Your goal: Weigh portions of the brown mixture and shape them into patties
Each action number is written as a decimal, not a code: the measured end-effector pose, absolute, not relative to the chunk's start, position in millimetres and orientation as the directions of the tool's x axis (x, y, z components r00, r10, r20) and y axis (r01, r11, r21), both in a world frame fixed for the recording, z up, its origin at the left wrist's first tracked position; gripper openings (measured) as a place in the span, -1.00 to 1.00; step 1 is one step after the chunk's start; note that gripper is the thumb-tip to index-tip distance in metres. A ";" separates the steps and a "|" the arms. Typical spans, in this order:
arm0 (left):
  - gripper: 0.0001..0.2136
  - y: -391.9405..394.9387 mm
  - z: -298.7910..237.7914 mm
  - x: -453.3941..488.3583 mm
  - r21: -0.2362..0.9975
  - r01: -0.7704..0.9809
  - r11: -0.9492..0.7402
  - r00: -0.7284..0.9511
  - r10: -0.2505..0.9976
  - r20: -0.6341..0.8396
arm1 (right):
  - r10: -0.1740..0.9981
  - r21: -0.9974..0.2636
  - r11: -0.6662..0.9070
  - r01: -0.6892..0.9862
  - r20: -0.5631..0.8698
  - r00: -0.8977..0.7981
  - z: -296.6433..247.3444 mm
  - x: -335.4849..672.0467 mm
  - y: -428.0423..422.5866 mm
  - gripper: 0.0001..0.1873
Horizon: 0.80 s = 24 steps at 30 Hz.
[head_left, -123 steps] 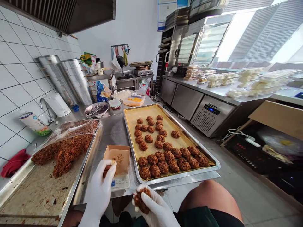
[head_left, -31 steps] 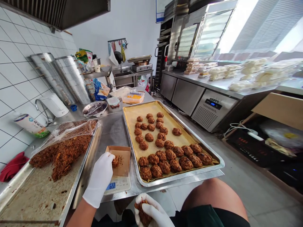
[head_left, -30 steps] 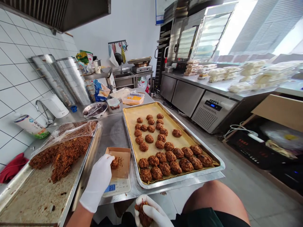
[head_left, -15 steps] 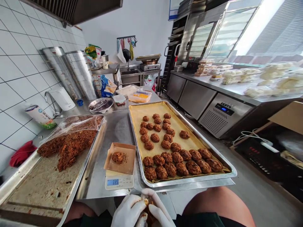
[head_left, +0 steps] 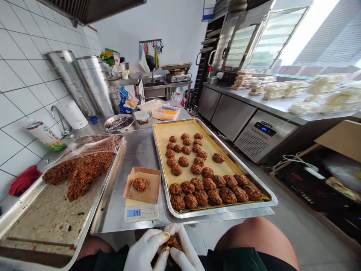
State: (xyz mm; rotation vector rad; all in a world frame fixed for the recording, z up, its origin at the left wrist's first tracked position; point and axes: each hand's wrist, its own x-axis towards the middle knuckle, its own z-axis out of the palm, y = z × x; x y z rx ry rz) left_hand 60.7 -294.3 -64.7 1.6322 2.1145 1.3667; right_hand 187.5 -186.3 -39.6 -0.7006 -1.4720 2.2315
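Note:
Both my hands wear white gloves and meet low in the view, just off the table's front edge. Between them is a lump of brown, shredded-looking mixture [head_left: 174, 242]. My left hand [head_left: 148, 250] has its fingers curled against one side of the lump, with brown smears on the fingertips. My right hand [head_left: 184, 248] cups the other side. Much of the lump is hidden by the fingers. Just beyond, a digital scale [head_left: 141, 213] reads about 64.1 and carries a brown paper box [head_left: 153, 184]. A brown ball [head_left: 139, 184] and crumbs lie in the box.
On the right, a lined metal tray [head_left: 187, 128] holds many brown balls, packed in rows at the front. The left tray [head_left: 42, 218] bears a heap of loose brown mixture [head_left: 87, 171] partly under plastic film. Farther back stand a plastic tub [head_left: 166, 113] and a bowl [head_left: 119, 122].
My hands have shifted slightly left and turned, showing more of the lump between them. The scale display has changed to about 64.1. The whole view has moved a little.

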 end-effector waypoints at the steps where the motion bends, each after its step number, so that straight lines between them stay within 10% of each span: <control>1: -0.78 -294.4 -64.1 61.4 0.727 0.686 -0.001 -0.418 0.818 0.396 | 0.553 -0.921 -0.389 -0.028 -0.209 -0.807 -36.6 188.2 -186.7 -0.84; 24: -0.82 -280.9 -50.8 62.8 0.851 0.509 0.132 -0.526 0.830 0.186 | 0.644 -0.976 -0.214 -0.044 -0.107 -0.758 -65.3 184.2 -199.8 -0.74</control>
